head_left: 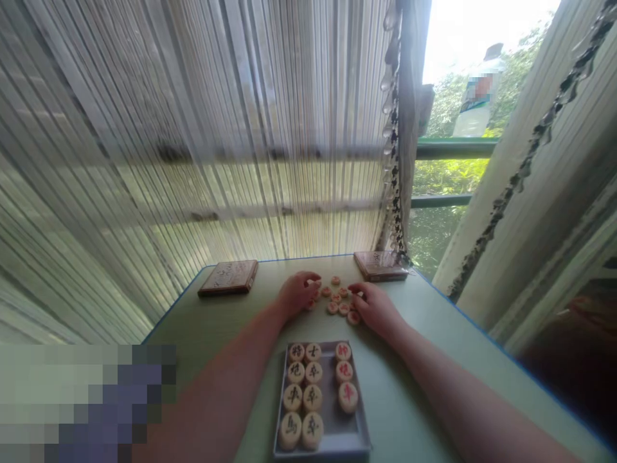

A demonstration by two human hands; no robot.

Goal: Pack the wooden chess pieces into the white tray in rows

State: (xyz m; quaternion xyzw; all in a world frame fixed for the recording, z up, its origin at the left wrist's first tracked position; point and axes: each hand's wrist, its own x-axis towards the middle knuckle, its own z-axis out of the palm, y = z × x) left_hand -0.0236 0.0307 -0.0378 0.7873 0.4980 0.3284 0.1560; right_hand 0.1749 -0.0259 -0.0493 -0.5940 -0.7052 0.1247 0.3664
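Observation:
Several loose Chinese chess pieces (335, 298) with red markings lie in a cluster on the table. My left hand (299, 292) is at the cluster's left side, fingers curved and parted, pieces close against its fingertips. On the right side is my right hand (377, 307), fingers bent and apart, beside the nearest pieces. Neither hand visibly lifts a piece. Between my forearms, a shallow grey box (332, 444) holds two columns of black-marked pieces (312, 397) on its left. A shorter column of red-marked pieces (344, 371) stands at its right, with bare box floor between and below.
A brown flat wooden box (229, 276) lies at the table's far left, and a similar brown box (380, 265) at the far right. Striped sheer curtains (241, 128) hang behind the light green table (193, 321). A bottle (477, 96) stands by the window rail.

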